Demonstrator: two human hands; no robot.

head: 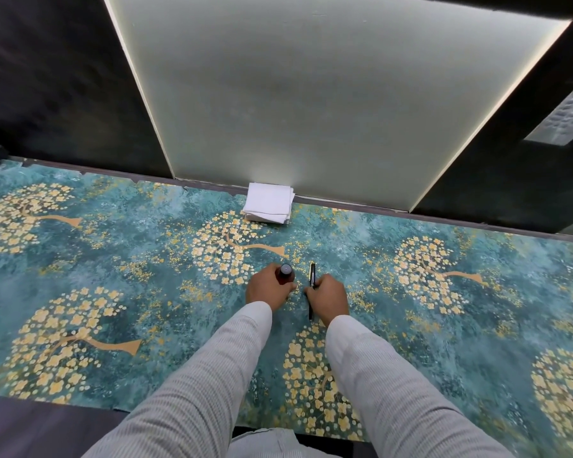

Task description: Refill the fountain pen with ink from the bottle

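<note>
The left hand (268, 289) curls round the capped ink bottle (286, 274), which stands upright on the teal flowered table cover (113, 266). Just beside it, the right hand (328, 297) grips the dark fountain pen (311, 276) at mid-barrel, with both pen ends showing beyond the fingers. A stack of white tissues (269, 202) lies farther back, near the wall.

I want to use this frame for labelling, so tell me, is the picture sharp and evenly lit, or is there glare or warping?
Head view: the ink bottle, fountain pen and both hands are fairly sharp; wide-angle warping bends the table edge; a bright strip glows around the pale wall panel, and the sleeves blur toward the bottom.
</note>
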